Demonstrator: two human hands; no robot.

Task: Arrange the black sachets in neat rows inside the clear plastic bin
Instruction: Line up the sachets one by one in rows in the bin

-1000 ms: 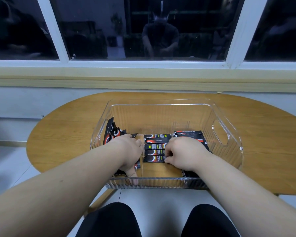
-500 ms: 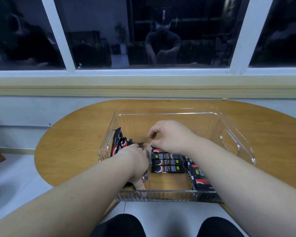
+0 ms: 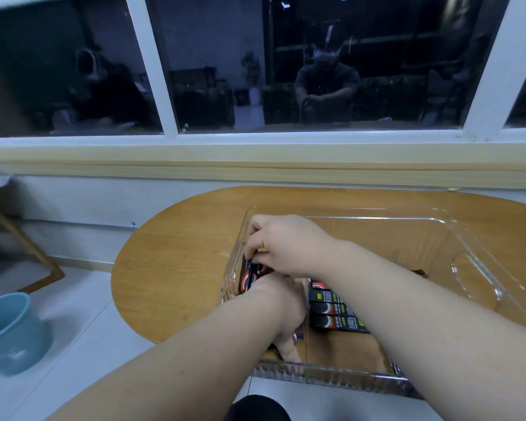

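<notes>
A clear plastic bin [image 3: 486,278] sits on the wooden table. Black sachets with red and white print lie inside it. A flat row of sachets [image 3: 334,311] runs across the bin's middle. Other sachets [image 3: 247,276] lean upright against the left wall. My right hand [image 3: 281,243] has crossed to that left wall, and its fingertips pinch the top of the leaning sachets. My left hand [image 3: 286,308] is lower in the bin's near left part, pressing on sachets that it mostly hides, thumb against the near wall.
The oval wooden table [image 3: 170,268] stands against a wall under a dark window. A light blue bucket [image 3: 9,332] is on the floor at the left. A wooden frame [image 3: 28,247] leans further back on the left. My dark-clothed knee shows below the bin.
My right hand went from the middle row across to the bin's left wall and took hold of the leaning sachets. The left hand stayed low. The camera swung left.
</notes>
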